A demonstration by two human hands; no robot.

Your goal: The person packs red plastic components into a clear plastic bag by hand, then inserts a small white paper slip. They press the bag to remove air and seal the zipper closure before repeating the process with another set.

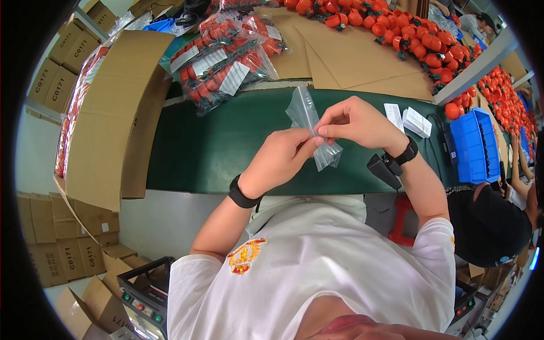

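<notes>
Over the green table [226, 147], both hands pinch a small clear plastic bag [303, 110]. My left hand [281, 154] grips its middle from the left, thumb and forefinger closed. From the right, my right hand [357, 124] pinches the same bag close to the left fingertips. The bag's upper part stands up past the fingers and its lower end hangs crumpled below them; nothing shows inside it. To the right of my right hand lie a stack of small white paper slips [416, 122] and a single white slip [393, 115].
At the back left are filled bags of red parts [215, 62] with white labels. An open cardboard box [113, 119] stands left. Flat cardboard [362, 62] lies behind, below a heap of red cups [408, 34]. On the right sit a blue bin [473, 147] and a person in black [493, 224].
</notes>
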